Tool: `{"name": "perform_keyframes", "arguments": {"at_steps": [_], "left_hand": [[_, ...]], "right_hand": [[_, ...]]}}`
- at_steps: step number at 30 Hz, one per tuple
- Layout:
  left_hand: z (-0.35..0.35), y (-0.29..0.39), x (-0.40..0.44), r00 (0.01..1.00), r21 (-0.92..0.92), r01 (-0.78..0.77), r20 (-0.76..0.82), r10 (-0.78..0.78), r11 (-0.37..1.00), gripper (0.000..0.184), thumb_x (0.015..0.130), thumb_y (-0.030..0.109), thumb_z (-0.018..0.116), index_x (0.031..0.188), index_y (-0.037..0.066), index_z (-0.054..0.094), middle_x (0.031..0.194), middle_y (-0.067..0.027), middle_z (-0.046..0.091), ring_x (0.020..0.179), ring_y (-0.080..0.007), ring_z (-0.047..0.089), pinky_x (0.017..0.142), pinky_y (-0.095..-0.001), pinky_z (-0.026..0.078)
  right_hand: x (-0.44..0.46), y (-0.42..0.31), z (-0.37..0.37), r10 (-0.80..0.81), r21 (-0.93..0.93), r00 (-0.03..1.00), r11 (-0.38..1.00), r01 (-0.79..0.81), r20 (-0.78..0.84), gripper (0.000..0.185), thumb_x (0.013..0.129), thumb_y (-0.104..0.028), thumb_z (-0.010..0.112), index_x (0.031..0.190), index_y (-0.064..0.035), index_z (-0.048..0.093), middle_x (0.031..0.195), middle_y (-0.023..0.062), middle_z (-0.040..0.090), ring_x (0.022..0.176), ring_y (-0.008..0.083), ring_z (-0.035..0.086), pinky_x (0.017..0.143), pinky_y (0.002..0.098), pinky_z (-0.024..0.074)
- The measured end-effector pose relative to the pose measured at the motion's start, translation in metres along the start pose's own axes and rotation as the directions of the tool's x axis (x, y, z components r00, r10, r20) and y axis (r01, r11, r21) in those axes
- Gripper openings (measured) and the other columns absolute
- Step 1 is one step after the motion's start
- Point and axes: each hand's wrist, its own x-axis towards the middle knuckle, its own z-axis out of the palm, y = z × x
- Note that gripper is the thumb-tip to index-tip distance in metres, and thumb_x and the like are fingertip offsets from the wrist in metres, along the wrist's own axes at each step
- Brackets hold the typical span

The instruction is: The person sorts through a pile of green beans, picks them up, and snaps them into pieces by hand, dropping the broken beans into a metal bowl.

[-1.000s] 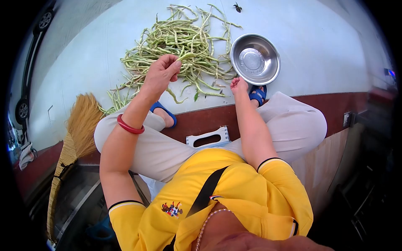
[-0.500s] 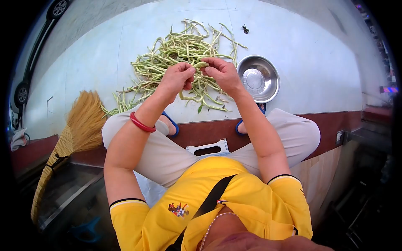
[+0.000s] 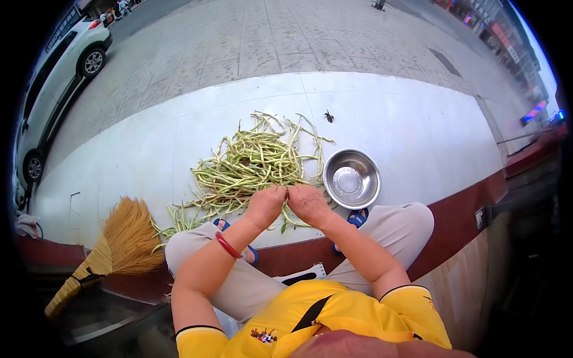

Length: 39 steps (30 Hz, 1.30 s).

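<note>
Left hand [image 3: 267, 204] and right hand [image 3: 308, 203] together, frame centre; fingers curled closed, contents hidden. Long beans [image 3: 250, 164] just above; metal bowl [image 3: 366, 173] right.

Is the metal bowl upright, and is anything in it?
Upright: the bowl shows its open top and bare inner bottom. It looks empty.

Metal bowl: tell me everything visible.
The bowl is round, shiny and silvery, like stainless steel, with a thin rim, sloping walls and a flat base marked by a circle. It sits upright on the pale floor, right of the bean pile, with nothing visible inside. Whether the nearby blue sandal touches it is unclear.
</note>
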Motion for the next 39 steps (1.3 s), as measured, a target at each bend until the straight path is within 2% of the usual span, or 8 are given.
{"name": "perform_keyframes", "arguments": {"at_steps": [13, 16, 18, 22, 32, 35, 37, 39], "left_hand": [[0.013, 0.006, -0.013, 0.993, -0.085, -0.111, -0.054, 0.107, 0.99, 0.011, 0.071, 0.005, 0.051, 0.082, 0.007, 0.053, 0.073, -0.0091, 0.055, 0.067, -0.0281, 0.058, 0.058, -0.0362, 0.048], [0.019, 0.005, -0.013, 0.988, -0.239, -0.102, -0.133, 0.072, 0.966, 0.01, 0.077, 0.006, 0.052, 0.086, 0.007, 0.056, 0.072, -0.0102, 0.055, 0.067, -0.0291, 0.057, 0.057, -0.0358, 0.046], [0.015, 0.011, -0.011, 0.987, -0.372, -0.047, -0.161, -0.014, 0.927, 0.007, 0.081, 0.009, 0.051, 0.085, 0.007, 0.056, 0.073, -0.0107, 0.056, 0.068, -0.0291, 0.057, 0.057, -0.0358, 0.046], [0.007, 0.018, -0.005, 0.967, -0.553, 0.072, -0.165, -0.194, 0.83, 0.016, 0.089, 0.017, 0.047, 0.085, 0.004, 0.056, 0.072, -0.0129, 0.057, 0.065, -0.0308, 0.056, 0.055, -0.0359, 0.043], [-0.034, -0.008, 0.017, 0.871, -0.827, 0.109, -0.188, -0.454, 0.551, 0.019, 0.093, 0.016, 0.045, 0.093, -0.001, 0.055, 0.073, -0.0058, 0.061, 0.066, -0.0127, 0.06, 0.062, -0.0244, 0.049], [-0.051, -0.022, 0.018, 0.855, -0.952, 0.074, -0.092, -0.51, 0.297, 0.021, 0.094, 0.017, 0.044, 0.096, -0.001, 0.054, 0.079, -0.0056, 0.06, 0.07, -0.0119, 0.06, 0.064, -0.0234, 0.05], [-0.066, -0.025, 0.017, 0.836, -0.983, 0.025, -0.079, -0.543, 0.182, 0.022, 0.094, 0.018, 0.045, 0.099, -0.001, 0.053, 0.081, -0.0068, 0.06, 0.07, -0.0133, 0.06, 0.066, -0.0247, 0.052], [-0.082, -0.025, 0.015, 0.82, -0.985, 0.032, -0.072, -0.568, 0.17, 0.023, 0.093, 0.02, 0.046, 0.1, -0.001, 0.054, 0.081, -0.0063, 0.06, 0.071, -0.0141, 0.061, 0.066, -0.0257, 0.052]], "right_hand": [[-0.016, 0.008, 0.007, 0.178, 0.32, 0.973, 0.922, -0.217, 0.148, 0.016, 0.082, -0.016, 0.047, 0.075, -0.0022, 0.052, 0.063, 0.012, 0.055, 0.061, 0.029, 0.056, 0.054, 0.0397, 0.0419], [-0.011, 0.004, -0.008, 0.314, 0.677, 0.879, 0.561, -0.477, 0.359, 0.017, 0.082, -0.014, 0.044, 0.074, -0.0014, 0.05, 0.058, 0.004, 0.049, 0.052, 0.0191, 0.049, 0.051, 0.0336, 0.041], [-0.007, -0.003, -0.016, 0.396, 0.794, 0.718, -0.049, -0.606, 0.572, 0.016, 0.083, -0.015, 0.042, 0.073, -0.0039, 0.048, 0.056, -0.0028, 0.039, 0.048, 0.0098, 0.036, 0.05, 0.0278, 0.0377], [-0.006, -0.007, -0.012, 0.343, 0.778, 0.714, -0.431, -0.457, 0.61, 0.013, 0.084, -0.015, 0.043, 0.076, -0.0054, 0.047, 0.054, -0.0049, 0.03, 0.045, 0.0074, 0.027, 0.049, 0.0259, 0.0344], [-0.016, 0.005, 0.024, 0.413, 0.714, 0.626, -0.09, -0.694, 0.661, 0.014, 0.082, -0.014, 0.045, 0.076, -0.0031, 0.051, 0.055, -0.0032, 0.034, 0.045, 0.0078, 0.034, 0.047, 0.0251, 0.0345], [-0.031, 0.028, 0.056, 0.494, 0.586, 0.592, 0.189, -0.788, 0.637, 0.021, 0.08, -0.018, 0.048, 0.077, 0.0013, 0.056, 0.058, 0.0066, 0.05, 0.049, 0.018, 0.047, 0.051, 0.031, 0.0405], [-0.046, 0.046, 0.077, 0.446, 0.349, 0.799, 0.732, -0.585, 0.403, 0.022, 0.076, -0.018, 0.05, 0.078, 0.0007, 0.061, 0.07, 0.017, 0.061, 0.062, 0.034, 0.057, 0.061, 0.0416, 0.0457], [-0.049, 0.05, 0.077, 0.439, 0.295, 0.753, 0.729, -0.617, 0.491, 0.023, 0.076, -0.02, 0.053, 0.082, 0.0006, 0.061, 0.083, 0.0231, 0.061, 0.076, 0.0412, 0.056, 0.069, 0.0468, 0.0438]]}}
